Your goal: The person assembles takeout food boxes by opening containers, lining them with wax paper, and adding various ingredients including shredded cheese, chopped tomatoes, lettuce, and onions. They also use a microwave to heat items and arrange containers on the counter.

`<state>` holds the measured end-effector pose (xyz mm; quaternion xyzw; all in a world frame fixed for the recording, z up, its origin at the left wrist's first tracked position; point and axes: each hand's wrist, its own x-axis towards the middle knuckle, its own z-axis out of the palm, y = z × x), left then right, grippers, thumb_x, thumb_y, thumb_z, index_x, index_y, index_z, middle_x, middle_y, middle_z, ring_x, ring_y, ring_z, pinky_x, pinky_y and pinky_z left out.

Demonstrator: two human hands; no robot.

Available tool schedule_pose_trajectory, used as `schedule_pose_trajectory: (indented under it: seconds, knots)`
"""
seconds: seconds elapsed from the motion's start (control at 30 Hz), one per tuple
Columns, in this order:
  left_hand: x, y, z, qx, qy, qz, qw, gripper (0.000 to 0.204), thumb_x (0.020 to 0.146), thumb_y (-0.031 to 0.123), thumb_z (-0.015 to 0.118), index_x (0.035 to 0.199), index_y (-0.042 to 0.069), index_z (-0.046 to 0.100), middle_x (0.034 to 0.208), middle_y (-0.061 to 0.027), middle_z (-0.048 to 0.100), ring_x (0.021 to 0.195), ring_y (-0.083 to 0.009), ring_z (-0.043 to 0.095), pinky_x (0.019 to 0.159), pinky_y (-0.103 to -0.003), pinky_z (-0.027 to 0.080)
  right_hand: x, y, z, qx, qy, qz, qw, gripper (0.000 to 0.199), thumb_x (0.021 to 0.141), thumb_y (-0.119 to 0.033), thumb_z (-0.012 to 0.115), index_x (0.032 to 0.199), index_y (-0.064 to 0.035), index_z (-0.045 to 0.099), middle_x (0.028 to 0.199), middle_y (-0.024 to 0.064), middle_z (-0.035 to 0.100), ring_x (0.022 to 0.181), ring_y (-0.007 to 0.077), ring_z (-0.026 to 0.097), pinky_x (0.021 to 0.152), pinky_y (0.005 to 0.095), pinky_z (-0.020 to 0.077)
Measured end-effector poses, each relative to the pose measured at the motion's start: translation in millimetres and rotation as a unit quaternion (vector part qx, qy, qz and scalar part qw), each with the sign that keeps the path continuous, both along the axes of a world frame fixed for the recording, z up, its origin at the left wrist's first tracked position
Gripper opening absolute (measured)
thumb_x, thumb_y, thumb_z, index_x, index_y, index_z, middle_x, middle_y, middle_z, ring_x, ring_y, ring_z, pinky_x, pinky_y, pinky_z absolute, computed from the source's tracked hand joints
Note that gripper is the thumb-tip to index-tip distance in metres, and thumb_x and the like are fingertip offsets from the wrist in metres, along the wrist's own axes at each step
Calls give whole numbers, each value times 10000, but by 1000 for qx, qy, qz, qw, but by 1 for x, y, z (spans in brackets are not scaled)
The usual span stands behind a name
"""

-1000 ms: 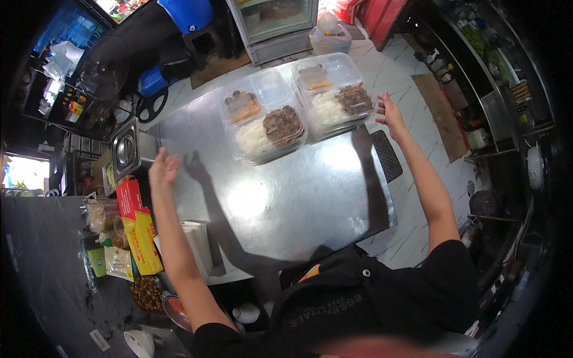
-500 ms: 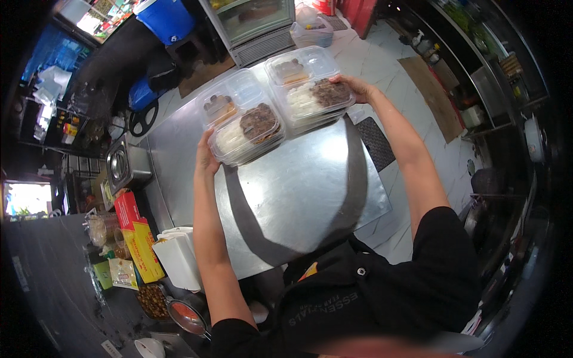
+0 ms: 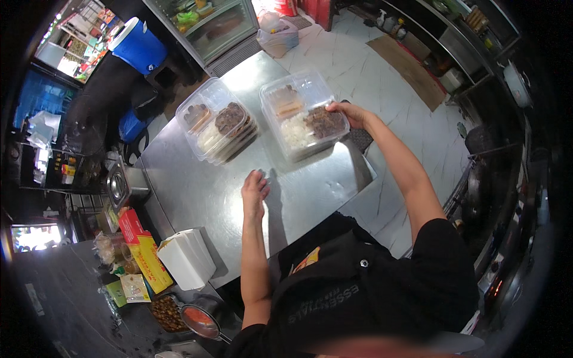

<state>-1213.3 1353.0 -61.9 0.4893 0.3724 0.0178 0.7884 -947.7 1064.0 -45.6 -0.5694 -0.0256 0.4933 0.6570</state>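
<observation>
Two stacks of clear plastic meal containers are at the far half of the steel table (image 3: 185, 185). Their compartments hold white rice, dark brown meat and a light brown item. The left stack (image 3: 209, 140) stands untouched. My right hand (image 3: 353, 114) grips the right side of the right stack (image 3: 295, 128), with the thumb over the lid's edge; its other fingers are partly hidden. Whether that stack rests fully on the table I cannot tell. My left hand (image 3: 255, 188) is over the table's middle, empty, fingers loosely bent, apart from both stacks.
White boxes (image 3: 186, 259) stand at the table's near left edge, beside a red and yellow carton (image 3: 143, 250). A steel pan (image 3: 122, 182) is at the left. Behind are a blue cooler (image 3: 138, 48), a glass-door fridge (image 3: 209, 30) and a plastic bag (image 3: 277, 37).
My left hand has let go of the left stack and drawn back toward me. My right hand still holds the right stack. The view has shifted, and the stacks sit farther apart.
</observation>
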Motion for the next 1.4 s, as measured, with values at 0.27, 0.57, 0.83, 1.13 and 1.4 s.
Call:
schedule_pose_trajectory:
  seconds: [0.27,0.57,0.83,1.13,1.4]
  knots:
    - [-28,-74,7,-36,-47,-198,978,747,893,572,513,1452,142,266,1384,-163,401,1229,-315,407,921,-507,415,-135,-65,21,-86,-53,-34,994,445,822,-346,648,1190,-99,619,1150,61,600,1050,162,581,880,329,486]
    - [-62,-72,13,-17,17,-176,984,687,904,504,485,1428,91,321,1411,-152,405,1243,-326,445,901,-512,437,-190,-55,16,-77,-63,-38,994,1014,700,-565,744,1480,-135,260,1432,116,408,1336,298,350,979,543,406]
    - [-44,-161,143,499,-181,54,846,431,880,201,656,1203,-32,489,1093,-182,574,983,-277,554,862,-355,469,-209,-187,4,-136,-191,-108,966,982,764,-669,624,1485,-118,248,1332,137,478,1291,301,409,982,447,393]
    - [83,-474,114,420,-422,-181,783,72,854,-42,590,918,-16,569,871,-76,567,811,-164,538,771,-278,461,-268,-490,-56,-264,-34,-303,915,511,846,-437,624,1240,-117,554,1099,40,590,794,141,617,564,288,500]
    - [150,-720,97,327,-324,-457,761,293,857,169,686,1119,49,635,990,-131,696,802,-173,651,673,-284,486,-258,-661,-84,-200,57,-495,843,356,890,-335,590,1183,-133,576,947,16,608,706,106,604,547,260,483]
